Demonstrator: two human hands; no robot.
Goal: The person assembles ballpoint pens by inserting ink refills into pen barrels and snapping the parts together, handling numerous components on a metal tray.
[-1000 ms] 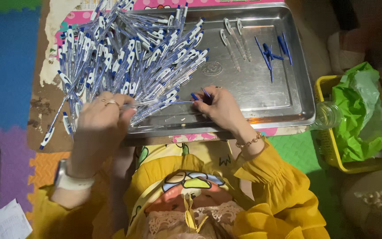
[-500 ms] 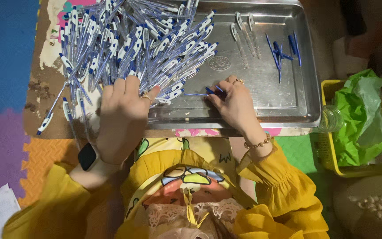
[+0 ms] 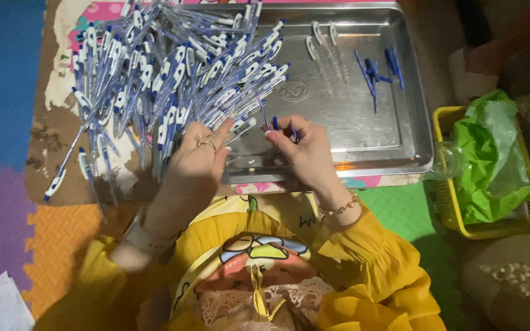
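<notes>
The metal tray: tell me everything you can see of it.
The metal tray is a shallow rectangular pan of shiny, scuffed steel with a raised rolled rim and a round stamped mark mid-floor. It lies flat on a worn patterned board. A heap of blue-and-white pens covers its left half; loose blue parts lie far right. Both hands, left hand and right hand, rest over its near edge.

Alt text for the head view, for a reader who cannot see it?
Two hands work over a metal tray: the left hand rests on a big heap of blue-and-white pens, the right hand pinches thin blue refills. More blue parts lie at the tray's far right, and a yellow basket with a green bag sits beside it.
</notes>
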